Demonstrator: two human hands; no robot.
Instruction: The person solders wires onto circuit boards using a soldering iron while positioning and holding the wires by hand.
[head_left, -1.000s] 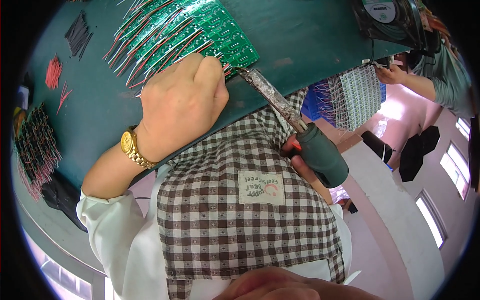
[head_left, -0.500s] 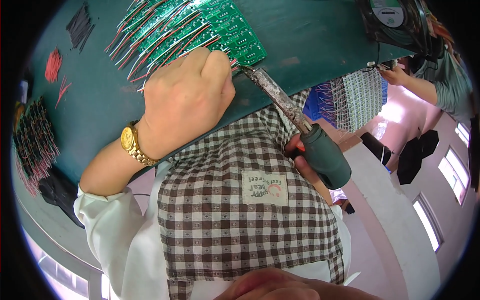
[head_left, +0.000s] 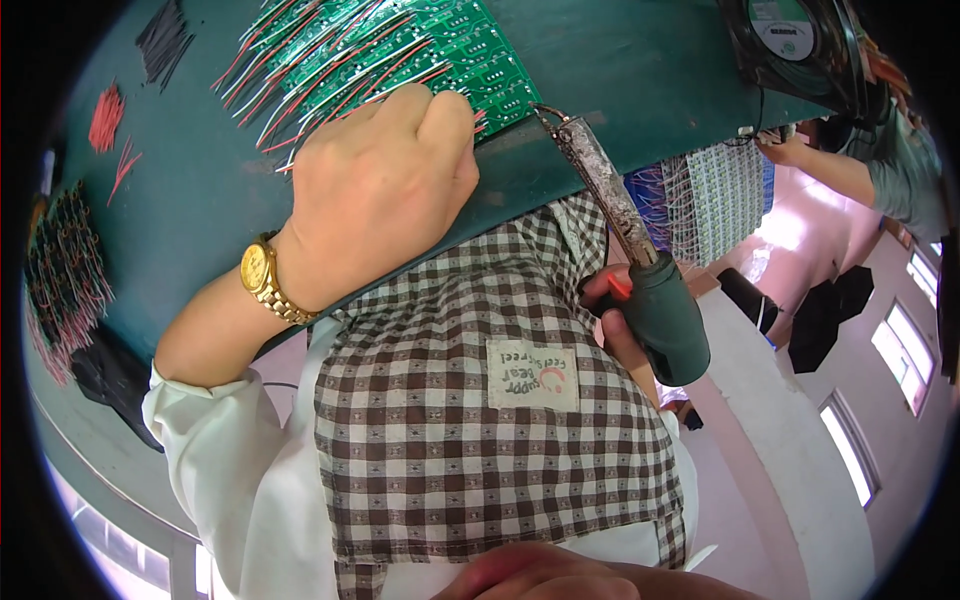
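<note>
My left hand (head_left: pixel 385 185), with a gold watch (head_left: pixel 262 272) on its wrist, is closed over the near edge of a green circuit board (head_left: pixel 497 85). Its fingertips are hidden under the hand; short red wire ends (head_left: pixel 480 121) show beside the index finger. Rows of red, white and black wires (head_left: pixel 330 75) lie across the board, their free ends pointing left. Gripped in my right hand (head_left: pixel 622 335) is a soldering iron (head_left: pixel 610 190) with a dark green handle and a red trigger. Its bent tip (head_left: pixel 543 108) hangs just right of the board's corner, apart from the wires.
On the green table (head_left: pixel 200 190) lie black tubing pieces (head_left: pixel 165 45), red ones (head_left: pixel 106 120) and a wired bundle (head_left: pixel 65 275) at left. A black fan-like device (head_left: pixel 790 50) stands at far right. Beyond the edge, another person's hand (head_left: pixel 790 152) is near stacked wired boards (head_left: pixel 715 195).
The soldering iron has moved right, its tip away from the wire ends by my left hand. My left hand and the board have shifted slightly.
</note>
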